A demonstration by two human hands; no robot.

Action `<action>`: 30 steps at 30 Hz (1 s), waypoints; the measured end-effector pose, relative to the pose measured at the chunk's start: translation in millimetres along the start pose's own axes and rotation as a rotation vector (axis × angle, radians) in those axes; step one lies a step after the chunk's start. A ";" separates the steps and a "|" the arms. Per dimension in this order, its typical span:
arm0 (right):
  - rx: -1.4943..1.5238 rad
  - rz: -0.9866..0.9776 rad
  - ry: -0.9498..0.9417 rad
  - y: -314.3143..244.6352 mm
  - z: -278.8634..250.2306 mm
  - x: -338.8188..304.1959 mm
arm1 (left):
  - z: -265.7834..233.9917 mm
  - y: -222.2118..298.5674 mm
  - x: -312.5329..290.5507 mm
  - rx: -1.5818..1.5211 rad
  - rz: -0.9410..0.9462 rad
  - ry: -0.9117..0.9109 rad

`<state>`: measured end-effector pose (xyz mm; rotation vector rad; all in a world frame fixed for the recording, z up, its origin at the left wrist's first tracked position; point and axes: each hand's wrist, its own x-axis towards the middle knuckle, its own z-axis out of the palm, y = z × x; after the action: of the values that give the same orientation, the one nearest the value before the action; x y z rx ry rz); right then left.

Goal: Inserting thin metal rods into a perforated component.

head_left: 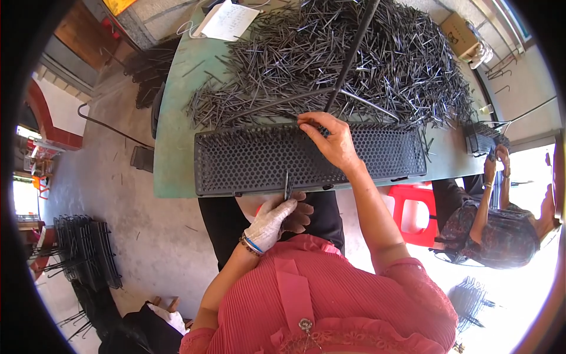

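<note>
A long black rack [265,162], its base full of round holes, lies across the table edge before me. Dark thin pieces stand in a row along its far side. My left hand [274,223], in a whitish glove with dark fingers, is closed round a few slim dark metal pieces [288,185] that point up over the rack's near edge. Bare, my right hand [333,138] is pinched at the rack's far row; whatever lies between its fingertips is too small to make out. A metal handle frame [348,65] rises from the rack, beyond that hand.
A big heap of dark slim pieces [389,65] covers the far part of the green table [171,159]. Paper [229,20] lies at the back left, a cardboard box [460,36] at the back right. Another person [501,227] works at right, near a red stool [413,215]. Black racks [88,248] stand at left.
</note>
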<state>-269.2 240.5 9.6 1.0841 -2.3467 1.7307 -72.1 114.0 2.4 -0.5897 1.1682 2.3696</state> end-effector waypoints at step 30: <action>-0.487 -0.223 0.192 8.5 13.0 -15.0 | 3.3 0.1 -0.3 -0.134 0.012 -0.014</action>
<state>-257.7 238.2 -8.5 0.9931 -2.2486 1.0556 -72.5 116.6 4.4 -0.6104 1.0153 2.4724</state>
